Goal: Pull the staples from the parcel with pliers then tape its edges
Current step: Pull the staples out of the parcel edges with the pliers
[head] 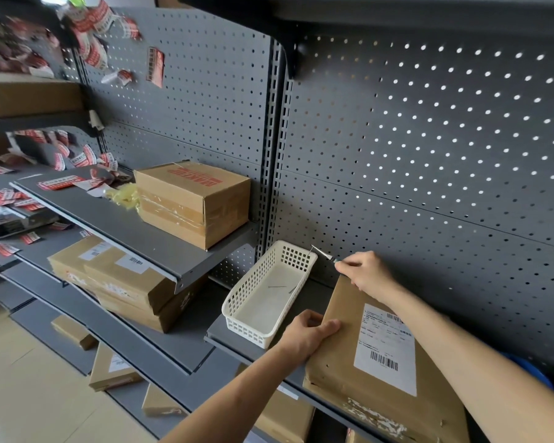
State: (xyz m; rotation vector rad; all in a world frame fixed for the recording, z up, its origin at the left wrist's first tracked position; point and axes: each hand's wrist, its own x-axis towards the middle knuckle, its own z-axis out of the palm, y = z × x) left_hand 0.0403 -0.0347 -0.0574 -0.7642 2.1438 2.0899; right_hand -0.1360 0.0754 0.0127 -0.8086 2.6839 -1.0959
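Note:
A flat brown parcel [339, 366] with a white shipping label [386, 348] lies on the grey shelf [253, 346] in front of me. My left hand [306, 335] grips its left edge, fingers curled over the top. My right hand [367, 271] is at the parcel's far corner and holds the pliers [322, 252], whose thin metal jaws point left over the rim of a white basket [266, 295]. A small staple seems to sit at the jaw tips. Two pulled staples [282, 288] lie on the basket floor.
A taped cardboard box [192, 199] stands on the shelf to the left, with crumpled yellow tape beside it. More parcels [109, 276] lie on lower shelves and on the floor. Red and white stickers litter the far left. Grey pegboard [429, 155] backs the shelves.

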